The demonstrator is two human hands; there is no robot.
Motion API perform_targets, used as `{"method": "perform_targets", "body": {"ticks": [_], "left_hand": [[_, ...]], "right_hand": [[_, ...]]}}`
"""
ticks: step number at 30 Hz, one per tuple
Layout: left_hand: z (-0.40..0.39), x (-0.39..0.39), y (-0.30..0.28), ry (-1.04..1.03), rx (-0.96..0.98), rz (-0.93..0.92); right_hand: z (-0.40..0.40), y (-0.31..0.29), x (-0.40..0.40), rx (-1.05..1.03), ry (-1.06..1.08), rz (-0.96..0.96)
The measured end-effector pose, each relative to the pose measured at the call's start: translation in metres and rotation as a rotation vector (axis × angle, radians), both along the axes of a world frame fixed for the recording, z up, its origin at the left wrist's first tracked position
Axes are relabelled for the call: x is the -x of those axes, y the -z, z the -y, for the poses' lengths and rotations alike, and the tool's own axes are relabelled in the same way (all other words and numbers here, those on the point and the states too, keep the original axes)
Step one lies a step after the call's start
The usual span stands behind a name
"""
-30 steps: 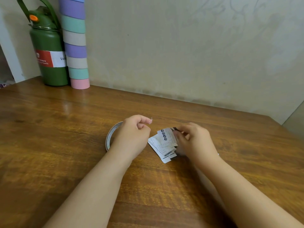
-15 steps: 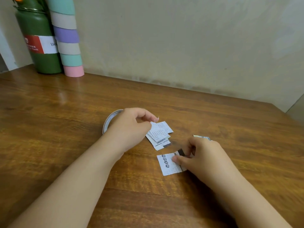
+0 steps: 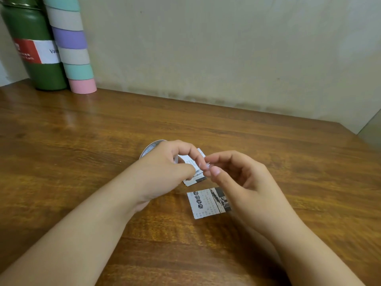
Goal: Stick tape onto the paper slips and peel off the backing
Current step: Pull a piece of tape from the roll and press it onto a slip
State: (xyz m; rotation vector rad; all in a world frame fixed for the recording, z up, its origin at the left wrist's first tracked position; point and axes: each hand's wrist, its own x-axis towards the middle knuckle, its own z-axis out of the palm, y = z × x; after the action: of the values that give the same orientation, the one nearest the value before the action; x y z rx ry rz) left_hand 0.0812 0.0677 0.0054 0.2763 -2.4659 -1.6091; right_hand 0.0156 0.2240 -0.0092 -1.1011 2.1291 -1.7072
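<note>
While both hands meet mid-bench, the left hand (image 3: 165,168) and right hand (image 3: 239,178) pinching a tiny tape piece (image 3: 206,165) above the pile of slips (image 3: 195,174), with one paper slip (image 3: 208,202) nearer the front edge, the tape could fold onto itself or stick to skin.

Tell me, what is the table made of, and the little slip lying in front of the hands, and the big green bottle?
The table looks like brown wood with a glossy varnish: grain streaks and soft reflections show. The slip seems thin printed paper, matte white with black marks, lying flat. The green bottle could be painted metal or plastic; its smooth, slightly shiny body does not settle which.
</note>
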Motion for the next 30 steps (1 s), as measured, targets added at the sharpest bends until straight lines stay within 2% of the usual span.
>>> {"method": "perform_targets", "body": {"ticks": [10, 22, 30], "left_hand": [[-0.001, 0.002, 0.004, 0.007, 0.032, 0.003], [-0.005, 0.002, 0.008, 0.010, 0.290, -0.001], [-0.006, 0.002, 0.008, 0.045, 0.306, 0.030]], "right_hand": [[0.000, 0.003, 0.003, 0.031, 0.037, 0.066], [-0.001, 0.003, 0.007, -0.151, 0.117, 0.078], [-0.002, 0.002, 0.013, -0.084, 0.141, 0.228]]}}
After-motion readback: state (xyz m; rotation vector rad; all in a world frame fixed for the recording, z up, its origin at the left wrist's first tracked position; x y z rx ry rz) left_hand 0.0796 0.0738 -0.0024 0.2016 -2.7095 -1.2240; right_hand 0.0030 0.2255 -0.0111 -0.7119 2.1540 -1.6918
